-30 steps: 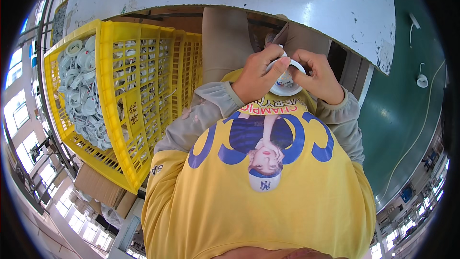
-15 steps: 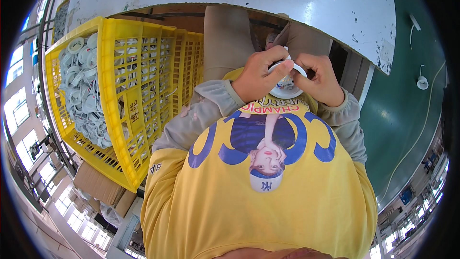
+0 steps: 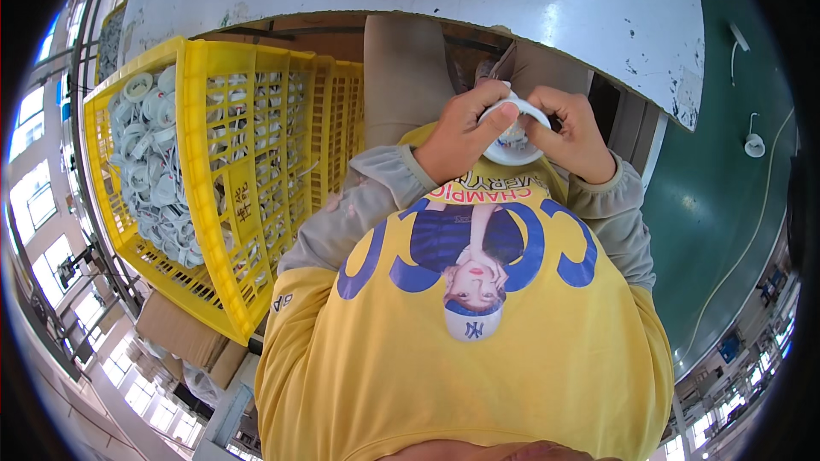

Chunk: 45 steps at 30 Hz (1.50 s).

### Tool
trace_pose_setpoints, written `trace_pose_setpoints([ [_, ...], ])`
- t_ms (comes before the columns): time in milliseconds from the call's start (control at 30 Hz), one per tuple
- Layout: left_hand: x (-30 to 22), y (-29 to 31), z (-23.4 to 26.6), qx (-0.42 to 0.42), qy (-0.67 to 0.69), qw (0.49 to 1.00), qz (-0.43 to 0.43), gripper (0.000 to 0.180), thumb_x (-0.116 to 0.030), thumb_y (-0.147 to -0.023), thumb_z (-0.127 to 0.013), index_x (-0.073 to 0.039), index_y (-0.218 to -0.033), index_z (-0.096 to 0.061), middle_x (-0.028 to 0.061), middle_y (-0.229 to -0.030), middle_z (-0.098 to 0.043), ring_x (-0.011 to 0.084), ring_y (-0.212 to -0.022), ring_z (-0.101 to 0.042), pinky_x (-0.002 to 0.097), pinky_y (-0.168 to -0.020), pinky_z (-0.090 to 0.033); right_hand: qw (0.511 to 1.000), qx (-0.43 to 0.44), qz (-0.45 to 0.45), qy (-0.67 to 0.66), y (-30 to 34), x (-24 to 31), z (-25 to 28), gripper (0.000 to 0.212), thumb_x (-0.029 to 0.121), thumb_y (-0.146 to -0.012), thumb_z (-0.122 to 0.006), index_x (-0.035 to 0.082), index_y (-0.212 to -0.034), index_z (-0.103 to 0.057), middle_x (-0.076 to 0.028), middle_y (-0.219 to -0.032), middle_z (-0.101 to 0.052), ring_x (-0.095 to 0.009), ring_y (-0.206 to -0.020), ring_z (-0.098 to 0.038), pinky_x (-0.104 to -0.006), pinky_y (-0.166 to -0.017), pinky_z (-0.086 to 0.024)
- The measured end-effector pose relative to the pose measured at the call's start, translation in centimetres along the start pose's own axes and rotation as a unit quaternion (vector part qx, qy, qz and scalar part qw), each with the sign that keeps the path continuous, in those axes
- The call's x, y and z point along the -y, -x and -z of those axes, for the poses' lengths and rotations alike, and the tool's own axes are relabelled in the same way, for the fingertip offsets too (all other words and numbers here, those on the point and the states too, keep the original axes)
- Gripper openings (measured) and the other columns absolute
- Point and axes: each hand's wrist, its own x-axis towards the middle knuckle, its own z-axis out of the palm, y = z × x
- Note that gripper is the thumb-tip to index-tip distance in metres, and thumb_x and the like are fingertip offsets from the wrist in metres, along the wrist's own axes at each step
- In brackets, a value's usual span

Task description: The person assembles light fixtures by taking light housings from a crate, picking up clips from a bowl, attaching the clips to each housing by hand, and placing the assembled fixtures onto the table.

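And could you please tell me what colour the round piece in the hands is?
The round piece is mostly white, shown best in the head view.

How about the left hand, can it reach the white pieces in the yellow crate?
Probably not directly: the left hand is holding a white round part, and the crate's side stands between it and the pieces.
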Motion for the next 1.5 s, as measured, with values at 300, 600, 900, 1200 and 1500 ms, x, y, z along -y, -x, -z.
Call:
trace_pose_setpoints([
  [300, 1.7, 0.1, 1.0, -0.061, 0.120, 0.991, -0.016, 0.047, -0.049, -0.089, -0.040, -0.003, -0.091, -0.051, -0.0007, -0.074, -0.049, 0.0052, -0.070, -0.044, 0.0217, -0.062, -0.038, 0.987, -0.034, 0.082, -0.132, 0.0, 1.7, 0.1, 0.020, 0.010, -0.079, -0.059, 0.000, -0.096, -0.057, -0.007, -0.084, -0.057, -0.012, -0.073, -0.052, -0.0234, -0.067, -0.041],
  [600, 0.6, 0.1, 1.1, 0.043, 0.133, 0.990, -0.009, 0.068, -0.062, -0.083, -0.035, -0.001, -0.106, -0.052, 0.0070, -0.081, -0.059, 0.0122, -0.061, -0.058, 0.0231, -0.054, -0.048, 0.982, -0.013, 0.143, -0.126, -0.8, 2.4, -0.6, 0.023, 0.002, -0.076, -0.059, 0.003, -0.099, -0.063, -0.007, -0.096, -0.065, -0.026, -0.107, -0.052, -0.0334, -0.090, -0.040],
  [900, 1.4, 0.5, 1.7, 0.103, 0.214, 0.971, 0.011, 0.056, -0.054, -0.085, -0.041, -0.004, -0.109, -0.049, 0.0077, -0.092, -0.056, 0.0144, -0.078, -0.057, 0.0244, -0.063, -0.049, 0.970, 0.003, 0.132, -0.203, -0.3, 2.5, -0.6, 0.026, 0.001, -0.071, -0.062, 0.000, -0.097, -0.062, -0.010, -0.097, -0.065, -0.025, -0.109, -0.052, -0.0341, -0.095, -0.038],
  [1200, 0.5, 0.4, 1.4, 0.105, 0.204, 0.973, 0.012, 0.046, -0.043, -0.091, -0.039, -0.006, -0.116, -0.044, 0.0063, -0.092, -0.055, 0.0140, -0.079, -0.057, 0.0251, -0.062, -0.051, 0.973, -0.042, 0.169, -0.154, -0.5, 2.4, -0.7, 0.021, -0.001, -0.069, -0.062, 0.000, -0.090, -0.061, -0.010, -0.091, -0.065, -0.024, -0.100, -0.057, -0.0378, -0.093, -0.039],
  [1500, 0.5, 1.2, 4.8, -0.094, 0.233, 0.968, 0.017, 0.051, -0.056, -0.087, -0.033, -0.008, -0.097, -0.049, 0.0069, -0.074, -0.055, 0.0139, -0.052, -0.055, 0.0231, -0.041, -0.046, 0.979, -0.071, 0.174, -0.076, -2.8, 5.3, 1.8, 0.023, 0.003, -0.076, -0.060, 0.000, -0.099, -0.058, -0.010, -0.105, -0.059, -0.019, -0.096, -0.056, -0.0278, -0.085, -0.042],
])
